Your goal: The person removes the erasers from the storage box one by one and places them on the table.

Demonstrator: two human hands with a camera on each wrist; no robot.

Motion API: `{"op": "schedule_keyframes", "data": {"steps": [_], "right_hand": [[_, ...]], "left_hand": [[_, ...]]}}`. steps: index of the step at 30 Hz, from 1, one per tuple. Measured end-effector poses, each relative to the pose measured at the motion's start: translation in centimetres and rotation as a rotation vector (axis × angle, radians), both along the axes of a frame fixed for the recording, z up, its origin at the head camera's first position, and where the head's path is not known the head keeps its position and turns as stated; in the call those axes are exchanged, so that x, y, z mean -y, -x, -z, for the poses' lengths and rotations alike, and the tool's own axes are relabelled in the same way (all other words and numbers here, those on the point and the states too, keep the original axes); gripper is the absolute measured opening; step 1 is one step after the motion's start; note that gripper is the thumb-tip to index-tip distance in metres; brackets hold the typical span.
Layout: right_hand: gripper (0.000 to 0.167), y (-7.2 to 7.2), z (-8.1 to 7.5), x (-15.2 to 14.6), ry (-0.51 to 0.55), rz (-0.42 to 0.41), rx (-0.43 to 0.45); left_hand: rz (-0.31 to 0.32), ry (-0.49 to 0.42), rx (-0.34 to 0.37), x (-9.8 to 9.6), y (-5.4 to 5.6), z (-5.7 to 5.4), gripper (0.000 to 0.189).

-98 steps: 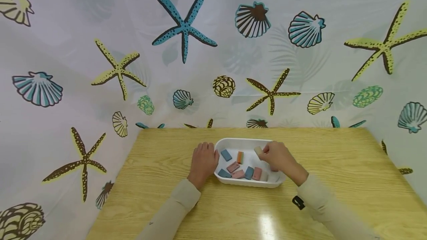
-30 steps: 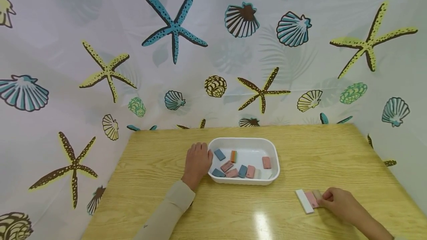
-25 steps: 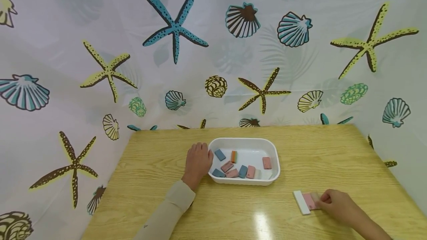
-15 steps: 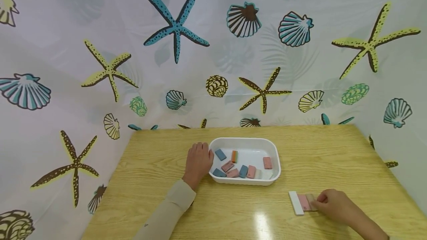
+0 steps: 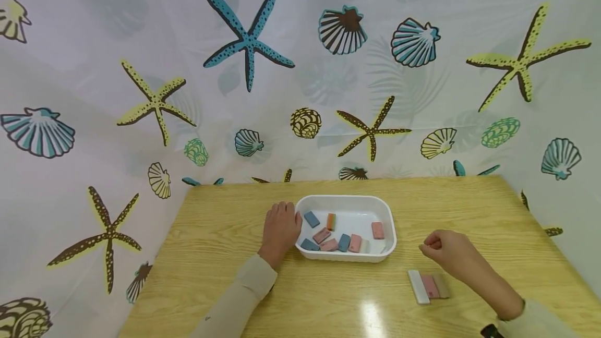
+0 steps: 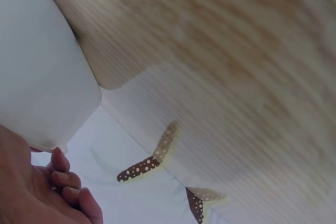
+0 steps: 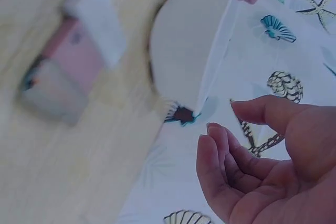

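Observation:
My left hand [image 5: 280,228] grips the left end of a white plastic tray [image 5: 347,258], its fingers [image 6: 60,162] right at the rim in the left wrist view. Several small erasers lie in the tray, among them a blue eraser [image 5: 312,219], an orange and green eraser [image 5: 331,221] and a pink eraser [image 5: 377,230]. My right hand [image 5: 453,254] is raised over the table to the tray's right, fingers loosely curved, holding nothing. Below it, a long white eraser [image 5: 418,287], a pink eraser [image 5: 429,286] and a beige eraser [image 5: 441,286] lie side by side in a row.
The wood-grain table [image 5: 225,213] is bordered at the back and sides by a pale curtain [image 5: 300,77] printed with starfish and shells. A black strap piece [image 5: 491,331] shows by my right sleeve [image 5: 535,322].
My right hand took the beige eraser from the tray and set it beside the pink one, slid the row left, then let go and rose toward the tray. The left hand stays at the rim.

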State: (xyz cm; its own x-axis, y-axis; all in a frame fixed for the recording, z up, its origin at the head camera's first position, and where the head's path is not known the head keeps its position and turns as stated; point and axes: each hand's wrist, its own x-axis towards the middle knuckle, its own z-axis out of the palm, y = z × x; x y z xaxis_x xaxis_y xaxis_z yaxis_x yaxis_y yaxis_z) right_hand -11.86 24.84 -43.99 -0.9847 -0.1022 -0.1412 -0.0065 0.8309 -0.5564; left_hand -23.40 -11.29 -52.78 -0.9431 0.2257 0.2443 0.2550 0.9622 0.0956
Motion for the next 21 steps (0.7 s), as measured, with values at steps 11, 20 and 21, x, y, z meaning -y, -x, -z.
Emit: {"op": "schedule_keyframes", "data": {"steps": [11,20,21], "right_hand": [[0.019,3.2,-1.5,6.7,-0.049,-0.028,-0.036],[0.018,5.6,-0.6,10.2,-0.211,-0.067,-0.035],[0.016,5.8,-0.4,10.5,-0.241,-0.078,-0.043]], "left_hand": [[-0.003,-0.005,-0.013,0.0,-0.1,0.0,0.031],[0.023,-0.016,-0.072,0.1,-0.2,-0.1,0.028],[0.022,-0.016,-0.070,0.1,-0.2,-0.1,0.028]]}}
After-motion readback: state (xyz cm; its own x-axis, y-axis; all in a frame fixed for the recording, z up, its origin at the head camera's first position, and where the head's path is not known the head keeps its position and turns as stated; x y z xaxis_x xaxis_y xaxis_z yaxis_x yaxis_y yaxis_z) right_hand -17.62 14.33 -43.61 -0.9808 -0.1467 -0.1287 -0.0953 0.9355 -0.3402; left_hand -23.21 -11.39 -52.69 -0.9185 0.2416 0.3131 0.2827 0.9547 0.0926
